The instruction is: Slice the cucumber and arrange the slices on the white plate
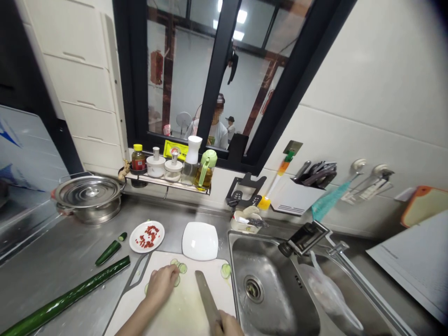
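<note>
My left hand rests on the white cutting board, its fingers curled together against thin cucumber slices; its palm side is hidden. My right hand, at the bottom edge of the view, grips a kitchen knife whose blade points away from me over the board. More slices lie near the board's right edge. Beyond the board stand an empty white square plate and a round plate with chopped red bits. To the left lie a long cucumber and a shorter cucumber piece.
A steel sink adjoins the board on the right, with a faucet over it. A lidded pot stands at the back left. Seasoning jars and bottles line a rack under the window. A knife holder hangs on the wall.
</note>
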### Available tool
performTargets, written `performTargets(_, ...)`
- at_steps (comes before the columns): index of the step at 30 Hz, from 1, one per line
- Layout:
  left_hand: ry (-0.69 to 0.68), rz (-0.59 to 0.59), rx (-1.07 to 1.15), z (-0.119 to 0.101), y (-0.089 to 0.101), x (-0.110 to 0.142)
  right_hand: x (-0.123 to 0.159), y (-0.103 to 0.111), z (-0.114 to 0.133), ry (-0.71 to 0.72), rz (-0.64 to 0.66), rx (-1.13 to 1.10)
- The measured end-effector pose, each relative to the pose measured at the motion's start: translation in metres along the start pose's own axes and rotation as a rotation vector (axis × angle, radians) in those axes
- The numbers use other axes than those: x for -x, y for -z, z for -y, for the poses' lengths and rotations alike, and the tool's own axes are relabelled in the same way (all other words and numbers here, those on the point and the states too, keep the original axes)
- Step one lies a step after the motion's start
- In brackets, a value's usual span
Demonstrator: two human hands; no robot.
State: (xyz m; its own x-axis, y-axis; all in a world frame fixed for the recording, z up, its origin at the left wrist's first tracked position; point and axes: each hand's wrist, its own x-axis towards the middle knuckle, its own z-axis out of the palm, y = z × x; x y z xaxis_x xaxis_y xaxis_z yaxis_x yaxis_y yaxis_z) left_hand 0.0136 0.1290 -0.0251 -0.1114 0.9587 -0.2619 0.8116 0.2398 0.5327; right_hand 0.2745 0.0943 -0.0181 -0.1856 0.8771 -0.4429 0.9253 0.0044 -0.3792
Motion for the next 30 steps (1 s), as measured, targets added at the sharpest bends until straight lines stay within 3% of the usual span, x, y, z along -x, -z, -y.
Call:
performTargets(5, 0.002, 0.034, -0.056, 0.011, 0.001, 0.016, 0.024, 0.010, 0.021, 0.036, 0.013, 0.019)
performTargets(9, -0.031, -0.023, -0.128, 0.018, -0.006, 0.021, 0.035, 0.014, 0.037, 0.051, 0.072, 0.095)
performTargets(13, 0.002, -0.055, -0.118, 0.025, -0.001, 0.024, 0.044, 0.013, 0.053, 0.067, 0.150, 0.200)
performTargets(21, 0.025, 0.014, -0.014, 0.047, 0.005, 0.023, 0.050, 0.003, 0.064, 0.094, 0.181, 0.303)
performTargets(30, 0.029, 0.006, -0.035, 0.041, -0.001, 0.023, 0.046, -0.006, 0.080, 0.128, 0.157, 0.315)
